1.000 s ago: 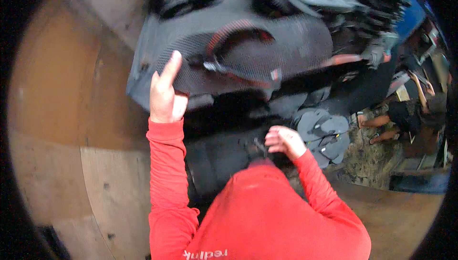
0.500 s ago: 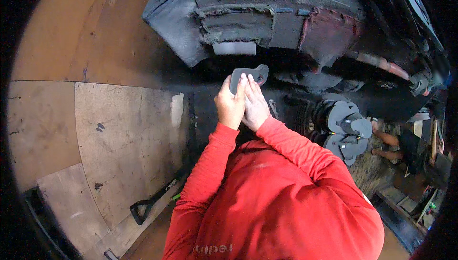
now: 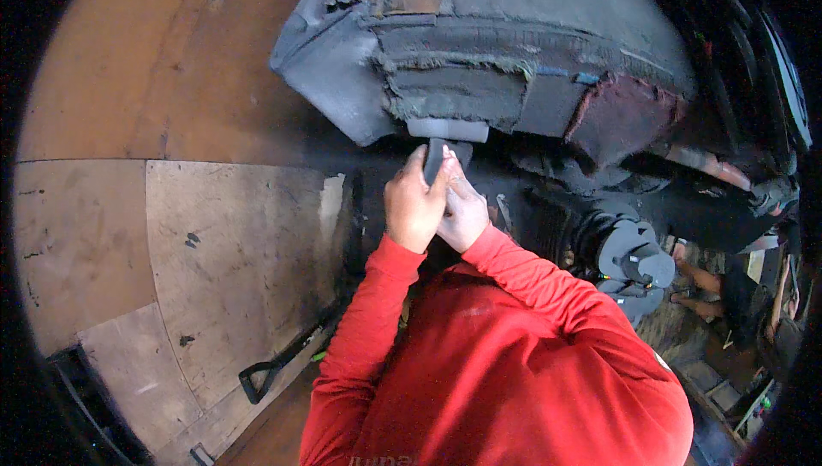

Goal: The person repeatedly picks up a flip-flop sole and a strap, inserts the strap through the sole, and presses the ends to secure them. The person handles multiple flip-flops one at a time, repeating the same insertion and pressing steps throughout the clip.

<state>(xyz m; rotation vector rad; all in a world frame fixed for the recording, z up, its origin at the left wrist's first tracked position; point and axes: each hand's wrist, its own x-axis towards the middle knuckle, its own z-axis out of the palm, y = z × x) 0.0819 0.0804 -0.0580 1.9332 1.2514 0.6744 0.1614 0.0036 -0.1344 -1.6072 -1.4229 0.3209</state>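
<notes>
A dark grey foam flip-flop (image 3: 436,156) is held between my two hands, its far end close against a pale roller (image 3: 447,130) under a dust-covered hood. I cannot tell whether they touch. My left hand (image 3: 411,207) grips the flip-flop from the left, thumb and fingers around its edge. Pressed in from the other side is my right hand (image 3: 465,212), with its fingertips on the flip-flop. Most of the flip-flop's near part is hidden by my fingers.
The grey hood (image 3: 462,89) has ragged cloth patches and overhangs my hands. To the right stands a stack of grey flip-flops (image 3: 634,256). Wooden boards (image 3: 248,261) lie at left, with a black handle (image 3: 255,380). A person's legs (image 3: 700,279) show at far right.
The flip-flop has turned from lying flat to steeply tilted and come up to the roller. Both hands have turned with it. The view has shifted slightly.
</notes>
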